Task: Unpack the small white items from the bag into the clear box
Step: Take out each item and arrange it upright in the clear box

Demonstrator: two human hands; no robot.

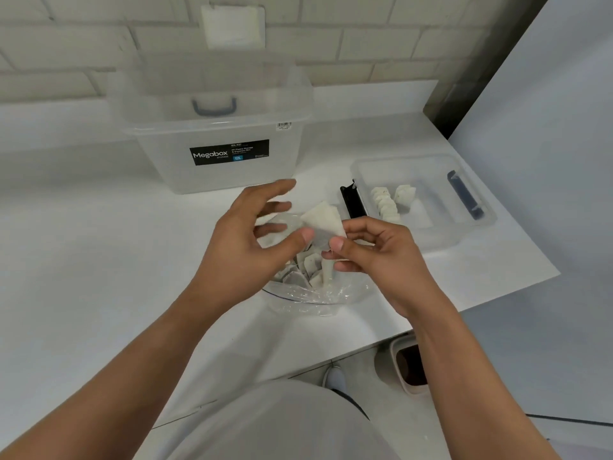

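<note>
At desk (99, 244) centre, head view: a clear plastic bag (315, 293) lies open, holding a heap of small white items (305, 263). Right grip (371, 250) is clamped on one white item (323, 217), pinched between thumb and fingers just above the bag. Left grip (252, 240) is apart, fingers spread, thumb tip against that item's lower edge. Right of the bag stands the clear box (471, 227), with two short rows of white items (384, 204) inside. Behind stands a large labelled storage tub (215, 174).
</note>
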